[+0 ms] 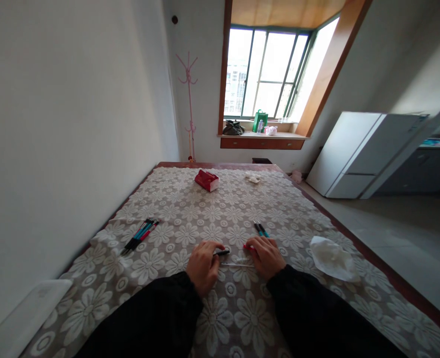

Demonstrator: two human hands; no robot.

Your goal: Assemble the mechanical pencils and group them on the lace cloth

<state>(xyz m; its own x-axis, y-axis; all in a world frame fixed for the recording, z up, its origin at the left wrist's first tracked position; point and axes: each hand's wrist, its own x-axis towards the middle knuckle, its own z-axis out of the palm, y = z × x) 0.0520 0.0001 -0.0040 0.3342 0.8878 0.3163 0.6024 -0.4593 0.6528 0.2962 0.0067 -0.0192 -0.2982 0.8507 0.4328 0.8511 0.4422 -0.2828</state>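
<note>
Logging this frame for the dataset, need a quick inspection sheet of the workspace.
Surface: table under beige floral lace cloth.
Job's things: black pen part in left hand; red pen part under right hand; thin white refill between them.
Clutter: bundle of black, teal and red pens; two teal pens; red tissue pack; crumpled white tissue.
Grippers: both hands on the pen parts.
Cables: nothing seen.
Surroundings: window, pink coat stand, white fridge.
</note>
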